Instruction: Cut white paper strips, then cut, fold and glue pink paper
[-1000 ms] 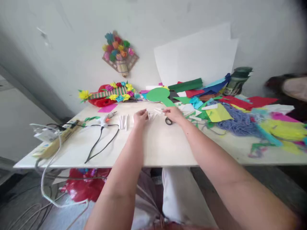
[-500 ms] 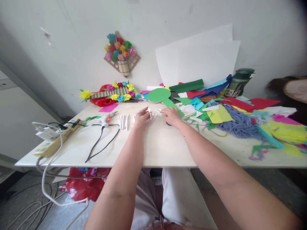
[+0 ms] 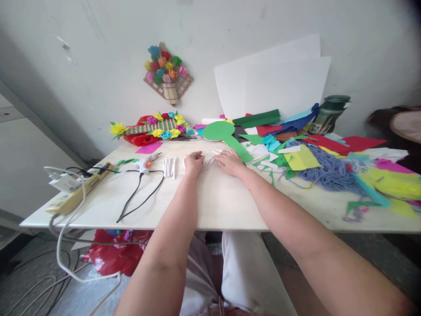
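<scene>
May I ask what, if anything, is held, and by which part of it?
It cannot be told: the white pieces between the left grip and right grip are blurred, partly hidden.

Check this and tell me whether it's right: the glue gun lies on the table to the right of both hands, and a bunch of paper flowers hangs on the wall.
Wrong side: the head view shows the glue gun on the table to the left of both the left hand and the right hand.

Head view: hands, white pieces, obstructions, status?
Left hand, right hand at white pieces; grip unclear. White sticks lined up left of left hand. Green cutout just beyond right hand.
</scene>
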Tool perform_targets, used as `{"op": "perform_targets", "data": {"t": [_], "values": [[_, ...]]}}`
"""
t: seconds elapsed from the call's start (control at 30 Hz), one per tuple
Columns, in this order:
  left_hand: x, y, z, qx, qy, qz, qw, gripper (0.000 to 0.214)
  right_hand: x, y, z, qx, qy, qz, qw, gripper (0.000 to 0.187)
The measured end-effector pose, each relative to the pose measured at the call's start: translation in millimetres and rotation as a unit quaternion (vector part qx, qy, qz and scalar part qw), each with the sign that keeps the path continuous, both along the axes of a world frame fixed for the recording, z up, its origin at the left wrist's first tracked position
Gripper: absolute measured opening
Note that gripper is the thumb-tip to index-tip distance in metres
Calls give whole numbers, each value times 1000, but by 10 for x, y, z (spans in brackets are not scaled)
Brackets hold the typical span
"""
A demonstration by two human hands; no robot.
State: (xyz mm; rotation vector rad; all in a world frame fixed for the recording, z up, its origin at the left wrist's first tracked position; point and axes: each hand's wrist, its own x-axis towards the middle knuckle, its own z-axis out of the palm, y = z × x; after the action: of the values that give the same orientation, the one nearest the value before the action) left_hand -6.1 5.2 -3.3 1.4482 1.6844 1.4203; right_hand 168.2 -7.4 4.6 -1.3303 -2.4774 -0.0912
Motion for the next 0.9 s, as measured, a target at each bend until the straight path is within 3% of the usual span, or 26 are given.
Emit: {"op": "perform_targets", "data": {"t": [0.37,0.63,0.9], "values": [[-6,25,-21,-19,141,-3,990,28,-18,-34,9,-21,-9,8,1000,40],[-22,-17,32,-10,148,-10,989,28,-17,-35,14,-11,15,-4,1000,39],[-36,-129,133,-39,242,-19,969,24,-35,-50,28,-13,-6,12,1000,40]]}}
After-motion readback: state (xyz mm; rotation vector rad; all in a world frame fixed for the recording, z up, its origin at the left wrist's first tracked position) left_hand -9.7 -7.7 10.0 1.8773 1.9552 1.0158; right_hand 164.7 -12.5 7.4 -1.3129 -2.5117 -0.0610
